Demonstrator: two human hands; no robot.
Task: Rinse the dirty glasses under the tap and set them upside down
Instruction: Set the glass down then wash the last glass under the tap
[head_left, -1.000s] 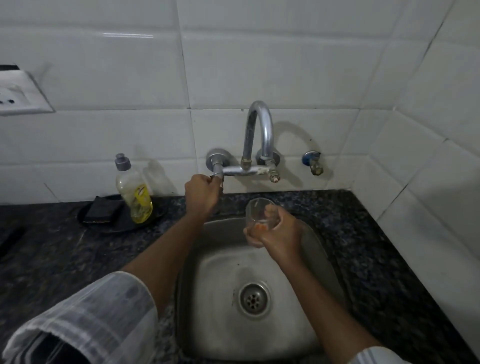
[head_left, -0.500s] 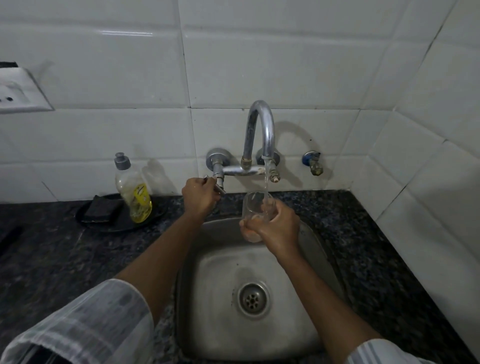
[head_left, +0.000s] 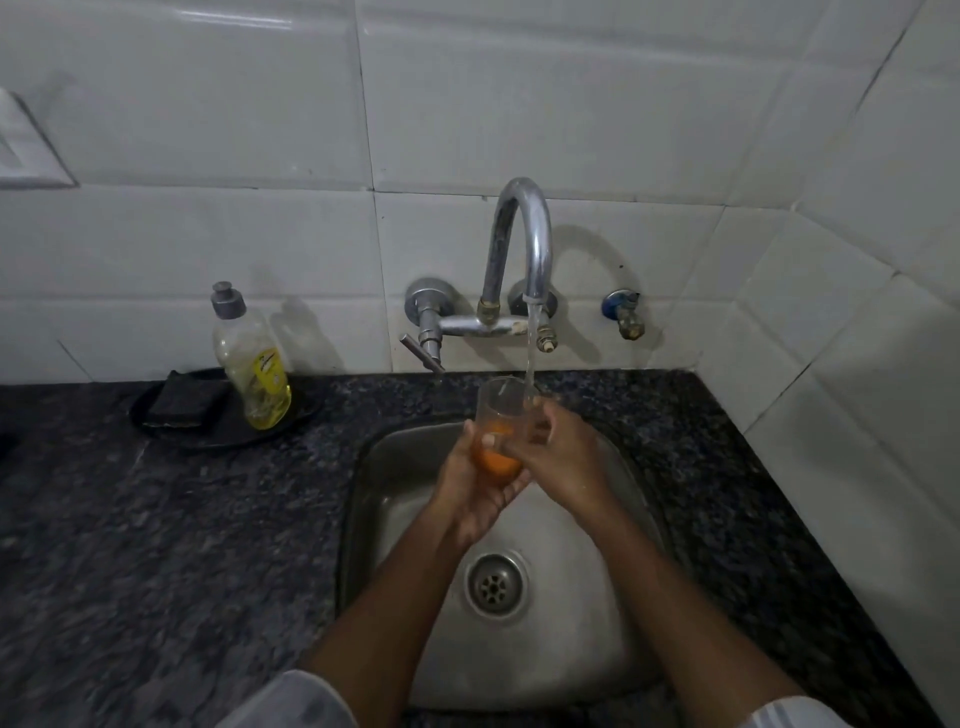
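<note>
One glass (head_left: 501, 415) is held upright over the sink (head_left: 561, 649), right under the tap (head_left: 524, 244). Water is seen running from the tap into the open top of the glass. Orange liquid is still seen at the bottom of the glass, so the rinse looks only just begun. The glass is cupped from below and from the side by the left hand (head_left: 467, 493), with its fingers curled round the base. It is gripped on the other side by the right hand (head_left: 558, 457). No other glasses are seen on the counter (head_left: 156, 519), clean or dirty. Nothing is seen set upside down yet. The orange liquid is probably to be poured out next, and the glass turned over after that.
</note>
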